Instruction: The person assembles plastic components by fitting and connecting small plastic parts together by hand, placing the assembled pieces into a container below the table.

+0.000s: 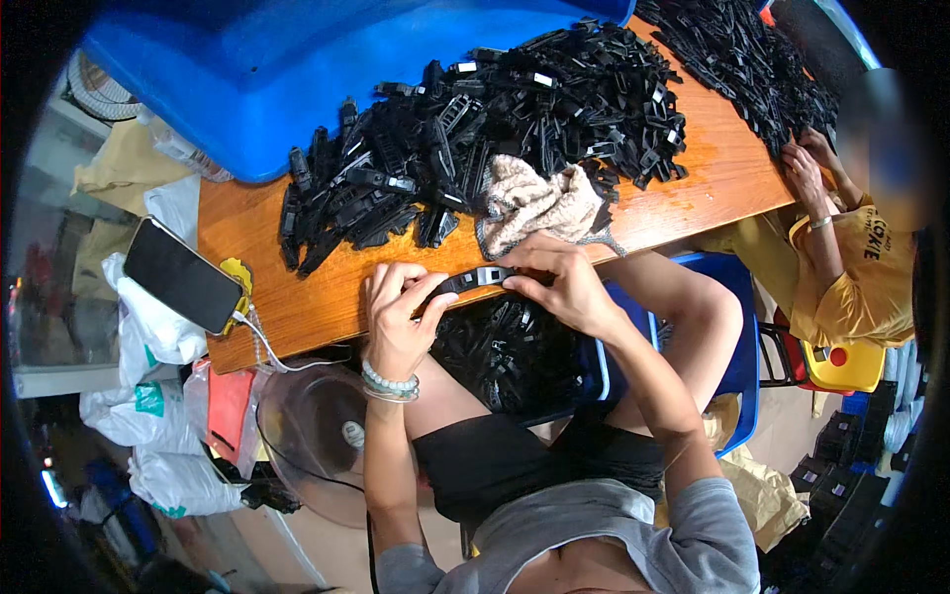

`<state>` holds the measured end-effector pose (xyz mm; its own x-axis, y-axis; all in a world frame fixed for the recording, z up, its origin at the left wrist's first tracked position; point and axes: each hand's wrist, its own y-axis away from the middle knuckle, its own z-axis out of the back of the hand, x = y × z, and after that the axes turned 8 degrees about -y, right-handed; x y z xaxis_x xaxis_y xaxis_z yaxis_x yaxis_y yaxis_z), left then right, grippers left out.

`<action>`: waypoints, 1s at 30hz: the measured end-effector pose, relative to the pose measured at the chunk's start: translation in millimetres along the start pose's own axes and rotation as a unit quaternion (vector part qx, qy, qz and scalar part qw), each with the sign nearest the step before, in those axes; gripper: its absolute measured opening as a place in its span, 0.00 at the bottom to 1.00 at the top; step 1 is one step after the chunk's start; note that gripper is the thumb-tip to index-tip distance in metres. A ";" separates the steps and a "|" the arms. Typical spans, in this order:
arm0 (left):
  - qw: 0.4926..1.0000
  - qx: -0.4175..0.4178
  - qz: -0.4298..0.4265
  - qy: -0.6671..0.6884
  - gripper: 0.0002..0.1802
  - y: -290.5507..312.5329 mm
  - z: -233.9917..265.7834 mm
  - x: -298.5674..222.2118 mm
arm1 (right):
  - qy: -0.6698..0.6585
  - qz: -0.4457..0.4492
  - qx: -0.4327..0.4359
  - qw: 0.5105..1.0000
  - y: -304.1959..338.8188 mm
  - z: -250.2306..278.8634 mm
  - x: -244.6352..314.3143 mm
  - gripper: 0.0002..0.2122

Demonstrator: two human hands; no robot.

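At the worktop's [307, 307] near edge, your left hand [396, 309] and right hand [566, 284] pinch a black part [473, 281], fingers nearly closed; exposed wood [242, 223] runs toward the worktop's left edge.

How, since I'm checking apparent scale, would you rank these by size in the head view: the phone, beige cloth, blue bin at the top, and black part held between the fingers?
1. Blue bin
2. Phone and beige cloth: too alike to rank
3. Black part
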<state>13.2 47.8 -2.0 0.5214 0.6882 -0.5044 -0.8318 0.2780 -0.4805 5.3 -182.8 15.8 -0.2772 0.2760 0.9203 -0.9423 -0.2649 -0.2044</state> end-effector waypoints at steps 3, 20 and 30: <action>1.000 0.010 -0.011 -0.003 0.10 -2.3 0.7 -1.9 | 0.005 0.023 0.022 0.999 -6.9 3.0 -3.5 0.09; 0.998 0.024 -0.061 0.000 0.09 -8.4 -6.0 -6.7 | -0.003 0.054 0.047 0.997 -10.2 -8.5 -5.0 0.12; 0.987 -0.129 0.094 -0.030 0.18 -85.1 -15.4 -0.4 | 0.036 0.021 0.013 0.999 19.2 31.3 7.4 0.04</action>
<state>86.7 13.5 28.0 0.3436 0.7517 -0.5630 -0.8325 -0.0336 -0.5529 -8.9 -214.8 29.2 -0.3300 0.3306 0.8842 -0.9249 -0.3005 -0.2329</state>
